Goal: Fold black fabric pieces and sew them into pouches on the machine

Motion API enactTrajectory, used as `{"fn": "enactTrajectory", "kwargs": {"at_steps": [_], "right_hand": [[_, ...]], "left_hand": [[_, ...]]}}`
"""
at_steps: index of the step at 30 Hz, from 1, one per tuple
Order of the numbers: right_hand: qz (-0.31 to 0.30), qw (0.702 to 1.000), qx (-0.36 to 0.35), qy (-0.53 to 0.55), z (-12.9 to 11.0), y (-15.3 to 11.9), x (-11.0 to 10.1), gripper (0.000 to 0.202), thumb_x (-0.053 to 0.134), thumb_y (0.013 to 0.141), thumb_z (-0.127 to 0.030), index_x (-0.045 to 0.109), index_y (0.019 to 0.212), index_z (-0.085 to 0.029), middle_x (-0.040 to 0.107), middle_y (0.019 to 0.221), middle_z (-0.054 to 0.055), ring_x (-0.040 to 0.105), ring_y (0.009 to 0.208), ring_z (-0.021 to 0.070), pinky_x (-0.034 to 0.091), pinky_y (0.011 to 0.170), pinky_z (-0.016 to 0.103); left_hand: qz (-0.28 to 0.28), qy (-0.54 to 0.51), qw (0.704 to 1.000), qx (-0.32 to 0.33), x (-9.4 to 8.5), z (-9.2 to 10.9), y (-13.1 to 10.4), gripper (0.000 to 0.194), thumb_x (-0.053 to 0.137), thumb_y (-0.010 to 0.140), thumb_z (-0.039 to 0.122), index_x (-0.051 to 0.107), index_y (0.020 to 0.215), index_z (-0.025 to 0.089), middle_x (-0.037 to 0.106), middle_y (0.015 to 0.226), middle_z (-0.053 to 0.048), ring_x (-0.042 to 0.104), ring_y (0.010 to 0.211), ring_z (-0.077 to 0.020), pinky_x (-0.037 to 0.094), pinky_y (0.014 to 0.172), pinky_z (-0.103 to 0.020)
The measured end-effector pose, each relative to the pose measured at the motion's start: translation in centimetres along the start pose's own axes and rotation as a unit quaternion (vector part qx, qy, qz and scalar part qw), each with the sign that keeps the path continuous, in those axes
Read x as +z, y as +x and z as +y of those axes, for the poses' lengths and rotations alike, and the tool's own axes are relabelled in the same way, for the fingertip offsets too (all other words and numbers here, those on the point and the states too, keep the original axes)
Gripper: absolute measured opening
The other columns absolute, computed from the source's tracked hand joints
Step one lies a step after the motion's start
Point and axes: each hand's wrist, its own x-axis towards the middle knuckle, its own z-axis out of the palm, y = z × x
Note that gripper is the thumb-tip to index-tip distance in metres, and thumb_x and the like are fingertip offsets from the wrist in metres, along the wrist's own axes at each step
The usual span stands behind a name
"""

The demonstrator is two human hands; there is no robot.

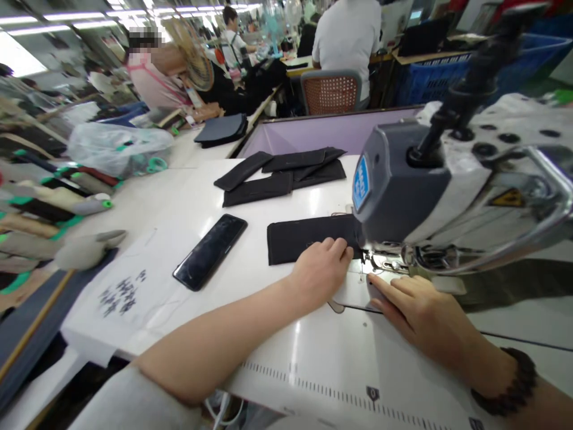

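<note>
A flat black fabric piece (293,236) with stitched edges lies on the sewing machine table, its right end under the grey head of the sewing machine (398,179). My left hand (321,270) rests on its near edge, fingers curled together and gripping it close to the presser foot (367,258). Just right of the needle area, my right hand (421,307) lies low with its fingers stretched forward. Its index fingertip touches the metal needle plate (353,289), and I see nothing held in it. The machine head hides part of the fabric's right end.
Several black fabric pieces (257,188) lie overlapped behind. A black phone (210,251) is on the left of the table (268,322). Thread cones (85,203) and a plastic bag (119,143) stand farther left. Other people work beyond the purple partition (304,132).
</note>
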Motion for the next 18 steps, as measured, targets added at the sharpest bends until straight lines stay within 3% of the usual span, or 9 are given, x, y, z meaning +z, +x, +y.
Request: {"fn": "enactTrajectory", "kwargs": {"at_steps": [3,7,10,12,14,16,17,18], "right_hand": [[0.019,1.0,-0.01,0.01,0.2,-0.2,0.5,0.036,0.034,0.088,-0.035,0.056,0.107,-0.014,0.063,0.071,0.005,0.057,0.061,0.0165,0.044,0.058,0.03],[0.05,0.998,-0.032,0.029,0.7,-0.3,0.6,0.035,0.036,0.088,-0.034,0.053,0.112,-0.016,0.065,0.077,0.005,0.059,0.062,0.0158,0.046,0.059,0.029],[0.058,0.996,-0.041,0.052,1.0,-0.3,-0.1,0.033,0.037,0.087,-0.032,0.052,0.112,-0.015,0.065,0.079,0.006,0.06,0.064,0.0155,0.046,0.056,0.027],[0.064,0.996,-0.034,0.053,1.0,-0.4,-0.9,0.029,0.038,0.087,-0.031,0.055,0.104,-0.016,0.065,0.076,0.005,0.06,0.063,0.0153,0.045,0.056,0.027],[0.073,0.996,-0.027,0.038,0.9,-0.5,-2.1,0.024,0.039,0.087,-0.031,0.058,0.092,-0.017,0.064,0.072,0.005,0.059,0.063,0.0151,0.044,0.058,0.027],[0.074,0.997,-0.021,0.016,0.9,-0.7,-3.6,0.022,0.04,0.086,-0.028,0.059,0.082,-0.018,0.062,0.07,0.005,0.057,0.065,0.0154,0.042,0.061,0.028],[0.065,0.998,-0.013,0.006,1.0,-0.8,-4.3,0.022,0.04,0.086,-0.027,0.059,0.079,-0.018,0.062,0.069,0.005,0.057,0.066,0.0153,0.041,0.063,0.028],[0.053,0.999,0.0,-0.003,1.2,-1.0,-5.0,0.023,0.04,0.087,-0.026,0.059,0.077,-0.018,0.061,0.069,0.005,0.056,0.067,0.0153,0.041,0.064,0.028]], "left_hand": [[-0.023,-0.003,0.998,-0.051,0.6,-1.4,0.7,0.019,0.04,0.085,0.012,0.05,0.1,0.009,0.052,0.098,-0.012,0.055,0.082,-0.0198,0.049,0.065,-0.031],[-0.004,0.005,0.995,-0.097,0.8,-4.6,2.5,0.028,0.035,0.085,0.007,0.045,0.111,0.005,0.047,0.115,-0.017,0.05,0.104,-0.0215,0.044,0.085,-0.034],[0.016,-0.06,0.995,-0.073,-0.7,-4.1,1.3,0.035,0.037,0.085,0.007,0.042,0.119,0.007,0.039,0.128,-0.018,0.046,0.111,-0.0215,0.04,0.091,-0.034],[-0.005,-0.206,0.978,0.014,-2.4,-2.3,-1.5,0.03,0.04,0.084,0.008,0.05,0.112,0.013,0.048,0.121,-0.012,0.052,0.105,-0.017,0.043,0.088,-0.028],[-0.051,-0.38,0.92,0.085,-3.8,-0.2,-5.6,0.024,0.046,0.084,0.015,0.055,0.106,0.017,0.058,0.108,-0.005,0.056,0.097,-0.0113,0.043,0.087,-0.021],[-0.1,-0.506,0.847,0.131,-4.0,1.3,-10.8,0.021,0.044,0.087,0.021,0.058,0.103,0.018,0.062,0.1,-0.002,0.059,0.09,-0.0076,0.045,0.08,-0.013],[-0.118,-0.523,0.831,0.149,-3.5,1.8,-13.5,0.021,0.042,0.088,0.023,0.059,0.1,0.02,0.063,0.098,0.0,0.06,0.086,-0.0075,0.046,0.076,-0.012],[-0.117,-0.497,0.846,0.15,-2.6,2.2,-16.2,0.021,0.042,0.088,0.025,0.061,0.096,0.022,0.064,0.094,0.001,0.061,0.081,-0.0077,0.047,0.072,-0.012]]}}
